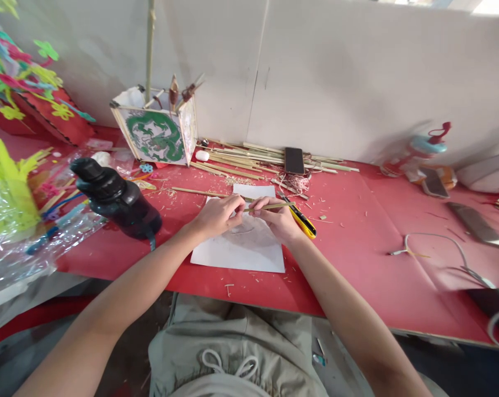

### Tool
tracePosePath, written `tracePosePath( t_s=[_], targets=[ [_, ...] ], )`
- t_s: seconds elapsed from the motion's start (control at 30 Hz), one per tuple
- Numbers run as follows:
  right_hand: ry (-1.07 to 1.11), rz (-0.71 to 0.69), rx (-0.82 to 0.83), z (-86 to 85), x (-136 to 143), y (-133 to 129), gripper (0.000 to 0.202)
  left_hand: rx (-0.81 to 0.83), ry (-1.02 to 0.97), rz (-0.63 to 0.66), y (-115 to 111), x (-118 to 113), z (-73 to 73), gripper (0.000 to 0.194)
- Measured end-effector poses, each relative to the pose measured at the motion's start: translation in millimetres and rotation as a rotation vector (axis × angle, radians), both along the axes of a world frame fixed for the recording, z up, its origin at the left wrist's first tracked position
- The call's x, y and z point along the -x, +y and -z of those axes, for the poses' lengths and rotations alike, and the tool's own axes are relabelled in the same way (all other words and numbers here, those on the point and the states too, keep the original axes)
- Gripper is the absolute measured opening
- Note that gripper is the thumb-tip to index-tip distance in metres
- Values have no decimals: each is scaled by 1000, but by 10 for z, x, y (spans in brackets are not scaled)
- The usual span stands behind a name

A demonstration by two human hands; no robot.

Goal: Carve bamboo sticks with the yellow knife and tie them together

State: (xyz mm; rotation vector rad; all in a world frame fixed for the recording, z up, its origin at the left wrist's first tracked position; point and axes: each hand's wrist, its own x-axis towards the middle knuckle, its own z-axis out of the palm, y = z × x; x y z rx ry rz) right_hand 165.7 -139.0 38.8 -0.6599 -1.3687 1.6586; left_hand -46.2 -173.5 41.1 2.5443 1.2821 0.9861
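Observation:
Over a white paper sheet (236, 253) on the red table, my two hands meet near each other. My left hand (220, 216) is closed, its thumb and fingers pinching a thin bamboo strip near its left end. My right hand (274, 216) is closed around the same bamboo strip (282, 205), whose free end sticks out to the right. Another long thin stick (195, 192) lies behind my left hand. A yellow and black utility knife (302, 221) rests just right of my right hand. Faint drawn lines show on the paper.
A dark bottle (119, 201) stands at the left near plastic wrap. Behind are a lantern-like box with a green dragon (156, 135), bamboo strips (232, 160) and a phone (294, 160). A white cable (435, 237) lies at the right.

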Motion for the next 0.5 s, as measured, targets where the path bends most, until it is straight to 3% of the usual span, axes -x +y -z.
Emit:
tracePosePath(
  t_s=[0.5],
  targets=[
    [-85,56,-121,17,12,-2,9,55,-8,0,17,-3,21,5]
  ],
)
